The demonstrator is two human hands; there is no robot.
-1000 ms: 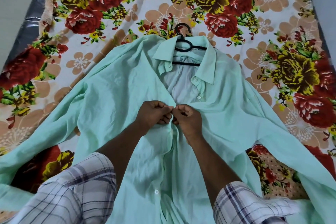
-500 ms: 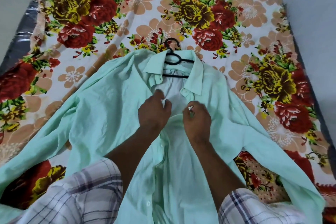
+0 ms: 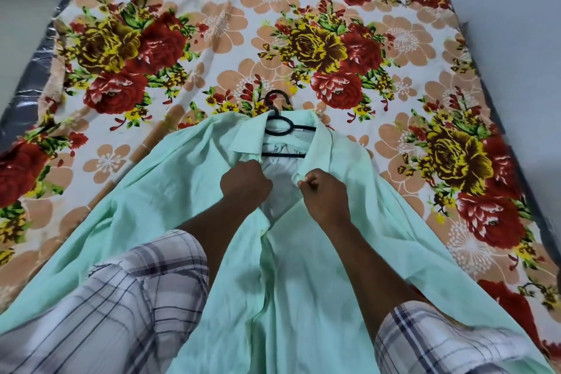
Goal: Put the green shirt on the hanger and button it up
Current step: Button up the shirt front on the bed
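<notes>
A pale green shirt lies spread on the flowered bedsheet with a black hanger inside its collar, the hook sticking out past the top. The front is closed lower down and gapes open just below the collar. My left hand grips the left front edge under the collar point. My right hand pinches the right front edge beside it, a small fold of cloth showing between thumb and finger. The two hands are a short gap apart.
A flowered bedsheet covers the mattress, whose dark plastic edge shows at the left. My knees in checked shorts rest on the shirt's lower part. The shirt sleeves trail out to both lower corners.
Both hands have moved up the shirt front from the mid-chest to just under the collar and parted a little. The view has tilted so more of the sheet shows above.
</notes>
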